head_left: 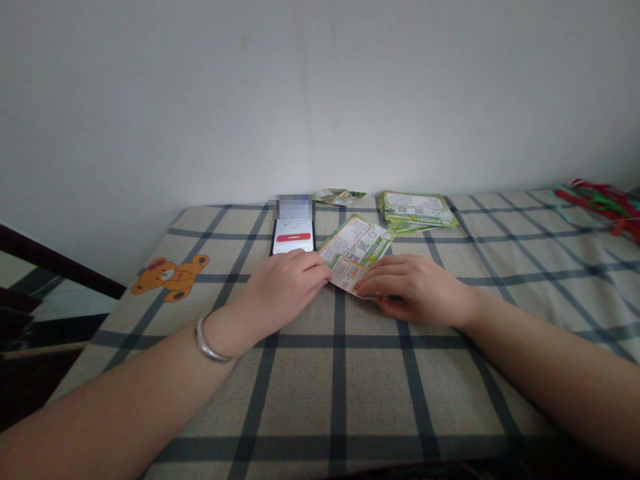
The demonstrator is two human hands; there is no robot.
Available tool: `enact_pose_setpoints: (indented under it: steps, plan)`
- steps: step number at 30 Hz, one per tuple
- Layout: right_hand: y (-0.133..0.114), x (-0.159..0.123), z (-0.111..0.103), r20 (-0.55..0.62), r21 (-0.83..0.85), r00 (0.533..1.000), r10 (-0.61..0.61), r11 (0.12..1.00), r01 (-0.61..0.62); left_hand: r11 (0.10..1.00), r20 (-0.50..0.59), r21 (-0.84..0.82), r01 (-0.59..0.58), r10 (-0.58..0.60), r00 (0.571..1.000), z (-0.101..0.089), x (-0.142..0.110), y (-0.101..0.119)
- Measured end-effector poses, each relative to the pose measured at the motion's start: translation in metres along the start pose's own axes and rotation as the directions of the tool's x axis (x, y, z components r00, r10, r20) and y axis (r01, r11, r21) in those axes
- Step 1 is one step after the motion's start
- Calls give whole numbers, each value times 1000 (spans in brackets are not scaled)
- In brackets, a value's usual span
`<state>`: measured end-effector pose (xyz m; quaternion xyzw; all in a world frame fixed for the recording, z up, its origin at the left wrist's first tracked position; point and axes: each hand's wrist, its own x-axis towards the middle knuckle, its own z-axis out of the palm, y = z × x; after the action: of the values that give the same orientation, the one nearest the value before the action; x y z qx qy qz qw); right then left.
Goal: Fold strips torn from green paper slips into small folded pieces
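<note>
A green and white printed leaflet [356,245] with a crease across it lies at a slant between my hands. My left hand [293,280], with a silver bangle at the wrist, is closed at the leaflet's left corner; its thumb is hidden. My right hand [413,290] pinches the lower right edge, fingers on top and thumb beneath. Just beyond my left hand is a phone [294,238] with its screen lit and a red button showing; my hand covers its near end.
A stack of similar leaflets [417,208] lies at the back right. By the wall is a folded printed paper [340,196]. A bear figure [173,277] shows on the checked tablecloth [305,400] at left. Red and green straps [600,203] lie far right. Dark bars [60,260] stand left of the table.
</note>
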<state>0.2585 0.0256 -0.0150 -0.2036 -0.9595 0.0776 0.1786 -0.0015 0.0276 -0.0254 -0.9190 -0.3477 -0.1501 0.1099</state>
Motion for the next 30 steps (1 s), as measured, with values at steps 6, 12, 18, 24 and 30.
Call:
enact_pose_setpoints:
  steps: [6,12,18,24,30]
  plan:
    - [-3,3,2,-9,-20,1000,-25,999,25,1000,-8,-10,-6,6,1000,0,0,0]
    - [-3,4,3,-16,12,999,-43,999,43,999,-45,-29,-13,12,999,0,1,-1]
    - [-7,3,2,-29,-47,1000,-11,999,10,997,-85,-77,-16,10,996,2,0,-1]
    - [-9,4,5,-8,-62,998,-61,996,61,992,-94,-115,-48,37,995,3,0,-2]
    - [-11,7,9,17,1,997,-75,997,75,987,-95,-137,-77,64,993,3,1,0]
